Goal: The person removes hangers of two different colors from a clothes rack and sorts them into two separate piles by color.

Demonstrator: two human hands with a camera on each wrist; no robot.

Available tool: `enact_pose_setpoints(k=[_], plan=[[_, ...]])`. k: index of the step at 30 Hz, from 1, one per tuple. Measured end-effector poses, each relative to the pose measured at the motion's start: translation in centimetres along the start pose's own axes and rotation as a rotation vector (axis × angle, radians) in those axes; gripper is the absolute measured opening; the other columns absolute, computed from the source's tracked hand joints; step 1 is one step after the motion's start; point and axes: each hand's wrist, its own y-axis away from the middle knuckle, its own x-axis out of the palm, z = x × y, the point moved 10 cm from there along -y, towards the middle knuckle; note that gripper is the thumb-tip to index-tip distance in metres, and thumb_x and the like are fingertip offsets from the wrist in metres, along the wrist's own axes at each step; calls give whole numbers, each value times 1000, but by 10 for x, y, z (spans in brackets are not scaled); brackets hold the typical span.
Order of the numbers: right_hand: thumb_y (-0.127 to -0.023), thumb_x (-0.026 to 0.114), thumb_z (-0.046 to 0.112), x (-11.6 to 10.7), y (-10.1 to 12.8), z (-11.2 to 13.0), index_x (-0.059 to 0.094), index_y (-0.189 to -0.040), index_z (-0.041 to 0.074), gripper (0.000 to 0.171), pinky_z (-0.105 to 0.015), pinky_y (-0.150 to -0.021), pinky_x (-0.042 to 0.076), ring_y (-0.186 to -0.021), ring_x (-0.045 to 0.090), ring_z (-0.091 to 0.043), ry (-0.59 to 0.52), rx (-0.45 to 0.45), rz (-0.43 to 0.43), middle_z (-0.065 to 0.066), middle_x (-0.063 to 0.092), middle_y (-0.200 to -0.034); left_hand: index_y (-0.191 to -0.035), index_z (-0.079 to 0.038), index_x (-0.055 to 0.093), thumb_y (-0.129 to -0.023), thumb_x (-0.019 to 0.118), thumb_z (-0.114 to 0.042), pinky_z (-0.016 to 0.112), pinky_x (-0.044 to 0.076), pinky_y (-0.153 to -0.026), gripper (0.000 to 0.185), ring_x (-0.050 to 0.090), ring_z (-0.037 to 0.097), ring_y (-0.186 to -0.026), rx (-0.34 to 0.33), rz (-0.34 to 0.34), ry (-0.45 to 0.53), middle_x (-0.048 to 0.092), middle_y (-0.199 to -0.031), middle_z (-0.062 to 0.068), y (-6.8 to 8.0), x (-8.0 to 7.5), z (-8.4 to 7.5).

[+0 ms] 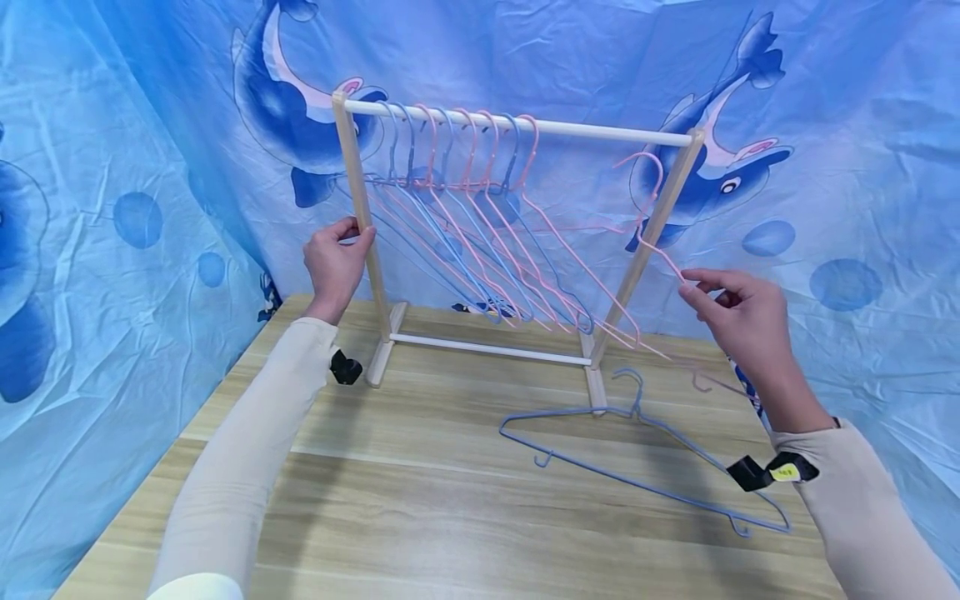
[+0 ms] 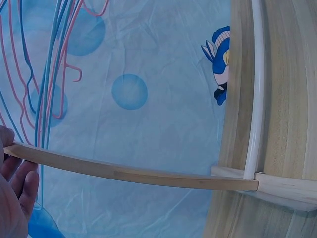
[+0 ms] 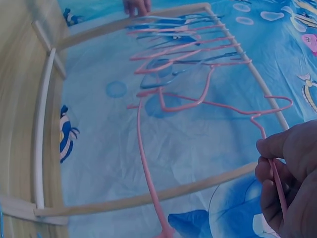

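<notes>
Sleeved forearms reach from the near edge across the wooden table (image 1: 420,508), where one blue hanger (image 1: 637,454) lies flat just beside the rack's right foot. On the right, the right hand (image 1: 742,321) pinches a pink hanger (image 1: 651,208) by its wire arm, its hook just below the white rail (image 1: 525,125) near the right post, apparently not yet resting on it. At the left, the left hand (image 1: 335,262) curls its fingers round the rack's left post (image 1: 362,225). Eight or so pink and blue hangers (image 1: 457,167) already hang in a row, so most seem done; two appear left. No readable writing; a small yellow tag (image 1: 783,472) at the right wrist is illegible.
</notes>
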Motion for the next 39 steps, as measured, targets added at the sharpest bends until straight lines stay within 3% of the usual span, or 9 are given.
enact_pose_setpoints(k=[6, 14, 19, 25, 28, 33, 39], plan=[[-96, 74, 19, -3, 9, 3, 79, -116, 11, 23, -22, -42, 31, -51, 43, -7, 31, -109, -52, 20, 58, -81, -119, -13, 78, -97, 70, -41, 32, 59, -79, 37, 74, 22, -97, 5, -3, 1, 78, -110, 8, 0, -1, 0], [-95, 75, 17, 0, 20, -4, 81, -113, 12, 20, -21, -45, 32, -54, 43, -6, 75, -141, -43, 12, 62, -77, -119, -13, 78, -97, 71, -39, 26, 56, -75, 35, 74, 22, -96, 3, -6, 1, 78, -110, 8, 0, -2, -1], [-98, 72, 22, 7, 28, -18, 79, -117, 11, 24, -22, -43, 35, -53, 51, -4, 49, -82, 16, 10, 62, -77, -119, -12, 78, -97, 71, -34, 31, 58, -78, 32, 74, 23, -97, 7, -8, 16, 78, -109, 9, 0, -2, -3], [-98, 71, 24, 19, 40, -37, 78, -116, 6, 26, -20, -48, 47, -59, 63, -7, -15, 4, 60, 28, 63, -82, -121, -11, 77, -97, 71, -36, 38, 59, -82, 34, 74, 24, -97, 8, 0, 12, 77, -110, 10, -1, -1, -4], [-98, 71, 20, 29, 45, -44, 77, -116, 2, 26, -20, -51, 50, -60, 64, -5, -74, 33, 82, 29, 66, -86, -121, -12, 77, -97, 70, -39, 38, 59, -81, 37, 74, 23, -97, 10, 5, 5, 77, -111, 9, -1, 0, -4], [-98, 70, 17, 47, 54, -53, 76, -118, -1, 27, -21, -56, 55, -67, 65, 0, -149, 74, 136, 18, 73, -94, -120, -12, 78, -97, 70, -40, 37, 59, -79, 37, 74, 23, -95, 6, 3, 2, 77, -110, 9, 0, -1, -3], [-100, 69, 22, 66, 63, -61, 75, -122, 2, 30, -24, -59, 56, -70, 65, -4, -181, 149, 204, -2, 77, -104, -121, -11, 77, -97, 70, -40, 39, 59, -80, 38, 74, 24, -96, -2, 4, 2, 77, -111, 10, 1, -1, -2]])
